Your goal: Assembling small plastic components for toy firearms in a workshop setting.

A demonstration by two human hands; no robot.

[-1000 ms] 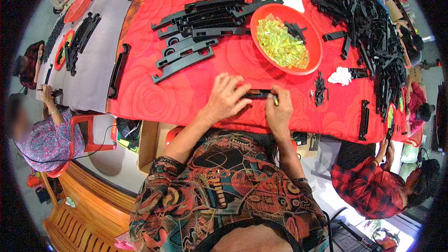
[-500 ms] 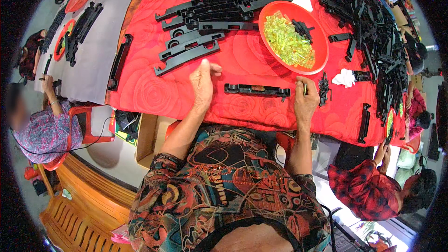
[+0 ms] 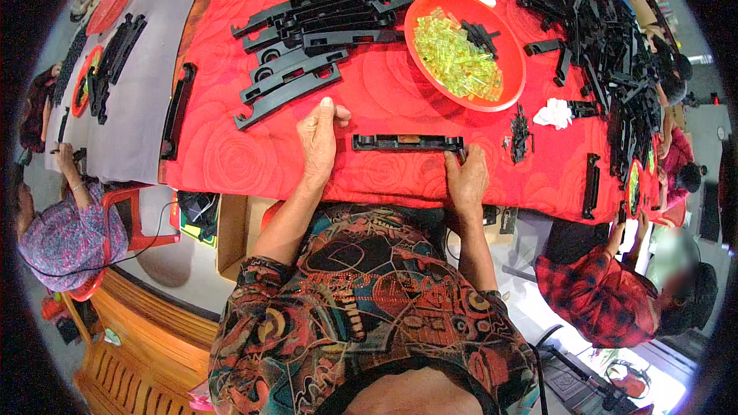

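A single long black plastic bar (image 3: 407,143) lies crosswise on the red tablecloth in front of me, with a small brownish part at its middle. My right hand (image 3: 467,177) is at the bar's right end, its fingers closed together; any small piece in them is hidden. To the left of the bar, apart from it, my left hand (image 3: 317,138) rests on edge, thumb raised and fingers loosely bent, holding nothing. Beyond the bar stands a red bowl (image 3: 516,81) of small yellow-green clear tubes (image 3: 453,54) with some small black parts (image 3: 480,37) among them.
A stack of black bars (image 3: 292,81) lies beyond my left hand, and a large heap (image 3: 607,69) covers the right side. Small black pieces (image 3: 520,138) and a crumpled white tissue (image 3: 553,113) lie right of the bowl. Other people sit at both sides.
My right hand, earlier apart from the bar with a small greenish piece in its fingers, has moved left and nearer to the bar's right end. The whole view has shifted slightly.
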